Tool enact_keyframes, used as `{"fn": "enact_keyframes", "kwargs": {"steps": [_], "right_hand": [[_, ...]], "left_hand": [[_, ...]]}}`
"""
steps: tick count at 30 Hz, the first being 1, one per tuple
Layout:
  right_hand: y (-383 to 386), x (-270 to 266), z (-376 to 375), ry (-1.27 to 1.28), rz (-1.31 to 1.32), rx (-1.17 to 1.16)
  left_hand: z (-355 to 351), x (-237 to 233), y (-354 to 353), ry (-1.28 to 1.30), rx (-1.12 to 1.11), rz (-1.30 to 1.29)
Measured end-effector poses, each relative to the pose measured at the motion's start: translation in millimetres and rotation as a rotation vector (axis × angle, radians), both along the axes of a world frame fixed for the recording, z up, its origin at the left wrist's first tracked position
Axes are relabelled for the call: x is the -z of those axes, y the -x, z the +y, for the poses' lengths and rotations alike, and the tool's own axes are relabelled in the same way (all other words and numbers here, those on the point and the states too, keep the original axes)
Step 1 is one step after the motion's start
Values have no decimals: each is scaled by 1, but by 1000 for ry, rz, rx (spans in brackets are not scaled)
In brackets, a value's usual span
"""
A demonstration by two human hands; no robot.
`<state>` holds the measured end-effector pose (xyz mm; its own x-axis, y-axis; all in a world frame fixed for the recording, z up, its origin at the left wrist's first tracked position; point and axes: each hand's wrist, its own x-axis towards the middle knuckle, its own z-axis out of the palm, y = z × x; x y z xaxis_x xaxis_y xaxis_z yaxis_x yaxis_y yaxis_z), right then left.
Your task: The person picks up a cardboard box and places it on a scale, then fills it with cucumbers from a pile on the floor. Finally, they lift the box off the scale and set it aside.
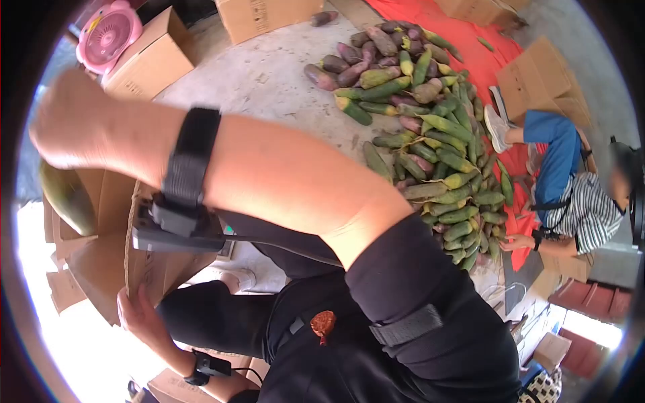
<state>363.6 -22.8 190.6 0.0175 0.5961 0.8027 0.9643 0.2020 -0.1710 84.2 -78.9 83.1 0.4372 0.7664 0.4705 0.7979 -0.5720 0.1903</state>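
My right arm reaches across the view to the upper left. My right hand (74, 124), slightly blurred, is closed at the upper end of a large green vegetable (68, 200), its fingertips mostly hidden. The vegetable is over an open cardboard box (101, 265) at the left. Lower down, my left hand (142, 321) grips the edge of a box flap, with fingers on one side of the cardboard. Both wrists wear black straps with small devices.
A heap of green and purple vegetables (457, 161) lies on the concrete floor and a red sheet (480, 74). Another person (578, 201) sits beside it at the right, a hand near the heap. Cardboard boxes (151, 60) and a pink fan (109, 35) stand at the upper left.
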Motion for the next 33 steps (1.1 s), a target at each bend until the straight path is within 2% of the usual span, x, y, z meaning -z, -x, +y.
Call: {"fn": "enact_keyframes", "kwargs": {"steps": [1, 3, 5, 7, 9, 11, 15, 19, 22, 27, 33], "right_hand": [[3, 20, -6, -97, 716, -311], [-5, 41, -48, 99, 935, -432], [-17, 57, -86, 26, 1149, -491], [-34, 85, -116, -31, 1125, -471], [-56, 113, -154, 155, 1240, -383], [-78, 164, -181, 201, 1177, -157], [-112, 272, -261, 488, 1056, 416], [-118, 375, -360, 786, 975, 723], [-110, 412, -422, 941, 991, 883], [-105, 431, -468, 1017, 1032, 1055], [-127, 402, -462, 1128, 995, 1090]], "left_hand": [[3, 1, 2, 15, -9, 4], [3, 0, -1, 10, -7, 5], [4, -1, 2, 11, -4, 12], [7, 1, 7, 89, -26, -13], [5, 1, 1, 74, -16, 0], [3, -2, -1, 47, -15, 17], [1, -4, -2, 90, -54, 23], [1, 0, -1, 134, -96, -13], [2, 4, 1, 117, -134, -28], [12, 5, 12, 111, -122, 41], [7, 2, 7, 138, -165, 34]]}}
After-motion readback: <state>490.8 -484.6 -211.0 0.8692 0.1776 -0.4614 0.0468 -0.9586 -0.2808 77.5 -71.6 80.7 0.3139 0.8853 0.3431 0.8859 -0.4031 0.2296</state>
